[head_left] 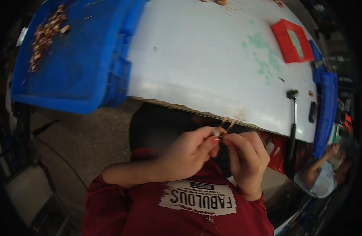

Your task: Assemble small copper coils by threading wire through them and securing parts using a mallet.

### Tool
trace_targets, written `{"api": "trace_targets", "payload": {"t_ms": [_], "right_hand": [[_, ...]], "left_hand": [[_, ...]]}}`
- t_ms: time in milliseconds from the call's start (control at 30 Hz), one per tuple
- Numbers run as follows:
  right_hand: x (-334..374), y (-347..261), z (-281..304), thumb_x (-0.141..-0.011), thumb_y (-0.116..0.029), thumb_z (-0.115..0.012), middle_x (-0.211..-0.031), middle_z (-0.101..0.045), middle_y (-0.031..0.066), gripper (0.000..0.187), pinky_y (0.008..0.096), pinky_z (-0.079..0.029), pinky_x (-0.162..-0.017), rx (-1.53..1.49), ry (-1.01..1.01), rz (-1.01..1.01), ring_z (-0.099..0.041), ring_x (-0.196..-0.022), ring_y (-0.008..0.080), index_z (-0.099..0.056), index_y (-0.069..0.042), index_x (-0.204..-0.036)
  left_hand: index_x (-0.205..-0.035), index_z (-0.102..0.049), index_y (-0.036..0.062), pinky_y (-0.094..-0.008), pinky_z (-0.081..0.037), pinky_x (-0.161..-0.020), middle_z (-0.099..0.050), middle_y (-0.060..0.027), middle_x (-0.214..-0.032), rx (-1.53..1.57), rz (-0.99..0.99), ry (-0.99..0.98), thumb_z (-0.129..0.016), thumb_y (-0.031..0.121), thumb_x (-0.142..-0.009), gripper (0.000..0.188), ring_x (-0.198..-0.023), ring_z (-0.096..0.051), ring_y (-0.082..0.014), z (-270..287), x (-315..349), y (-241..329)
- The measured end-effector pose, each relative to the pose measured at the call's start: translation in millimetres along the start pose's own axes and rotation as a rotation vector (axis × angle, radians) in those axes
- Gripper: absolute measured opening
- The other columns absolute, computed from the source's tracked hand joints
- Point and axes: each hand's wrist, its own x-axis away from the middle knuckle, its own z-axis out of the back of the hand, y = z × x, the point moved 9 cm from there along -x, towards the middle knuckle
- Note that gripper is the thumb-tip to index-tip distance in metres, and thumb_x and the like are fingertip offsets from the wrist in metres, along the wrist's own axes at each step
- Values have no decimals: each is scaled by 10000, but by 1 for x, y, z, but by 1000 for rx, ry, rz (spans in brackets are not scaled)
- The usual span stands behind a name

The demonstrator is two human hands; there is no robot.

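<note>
Dim edges w/ fisheye warp, brighter tabletop, sl. blur

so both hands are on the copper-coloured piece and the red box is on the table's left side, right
Wrong side: the head view shows the red box on the right of the table. The left hand and right hand are on the copper-coloured piece.

It was a workshop: beyond the left hand stood a blue bin of copper-coloured parts; beyond the right hand, a black-handled tool on a worktable.
</note>
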Motion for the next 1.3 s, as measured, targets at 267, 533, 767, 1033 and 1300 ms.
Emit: {"api": "trace_targets", "payload": {"t_ms": [267,533,767,1033,1300], "right_hand": [[17,-5,5,-829,57,-570,-836,-560,108,171,319,-449,-611,224,43,-4,-539,-685,232,-614,-21,-975],[15,-9,2,-797,-4,-652,-842,-659,125,96,323,-521,-649,246,105,9,-632,-725,242,-675,-30,-886],[27,3,11,-817,-5,-622,-857,-650,118,96,335,-517,-671,218,267,-1,-619,-733,242,-662,-31,-901],[24,5,5,-875,26,-538,-885,-564,116,104,289,-455,-719,100,153,59,-536,-764,215,-587,8,-965],[27,27,13,-830,32,-571,-868,-605,104,100,317,-480,-708,-57,301,-74,-566,-750,216,-617,-11,-908]], "left_hand": [[-934,-542,13,-255,-394,-504,-588,-46,-675,-171,-269,81,-475,10,-908,72,-556,-497,-138,-16,-8,10],[-869,-537,8,-259,-378,-490,-563,-41,-618,-268,-291,168,-448,21,-922,104,-526,-468,-137,-8,5,19],[-846,-541,16,-239,-369,-493,-564,-30,-634,-131,-227,81,-439,45,-933,137,-532,-450,-117,-15,1,22],[-842,-551,22,-230,-373,-503,-564,-19,-653,-52,-182,69,-431,64,-941,162,-550,-445,-99,-12,-7,3],[-851,-562,17,-233,-383,-522,-560,-26,-648,-110,-195,108,-438,63,-932,155,-564,-457,-103,-4,-8,12]]}}
